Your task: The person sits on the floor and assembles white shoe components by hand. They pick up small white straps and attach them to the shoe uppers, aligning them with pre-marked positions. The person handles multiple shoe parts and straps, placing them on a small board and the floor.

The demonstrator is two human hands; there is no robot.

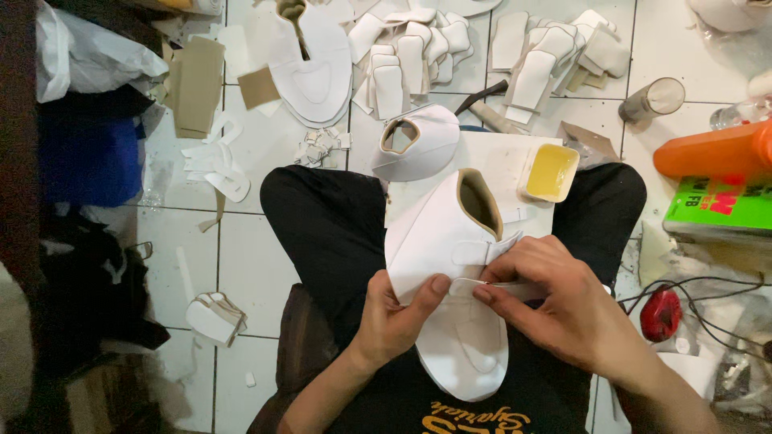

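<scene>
- White floor tiles [241, 265] fill the frame, strewn with cut shoe parts; the person sits on them with black-trousered legs crossed and a pale board [515, 161] resting across the lap at centre.
- At lower centre, a white shoe upper [450, 273] lies on the lap with its tan-lined collar opening toward the top of the frame and its rounded toe toward the bottom edge.
- Left hand [394, 321] clamps that upper's near side, thumb pressed on top by the strap line.
- Right hand [563, 297] pinches a thin white strap [515, 287] between thumb and fingertips, drawing it out to the right across the upper; both hands are closed on the work, not spread.
- As a judgement, the upper is well on: it is stitched or glued into shape, lined, and one strap already lies flat above the one being handled. The lower strap looks not yet settled, and no sole is on it.
- A second white upper [414, 141] of the same kind sits on the board just above, seemingly at a like stage.
- A small square tub of yellow glue [549, 171] stands on the board's right corner.
- Stacks of white cut pieces [410, 56] cover the top centre and top right, so plenty appears left to assemble.
- An orange bottle [712, 153] and a green box [718, 205] lie at the right edge, a red object [661, 313] with cables below them.
</scene>
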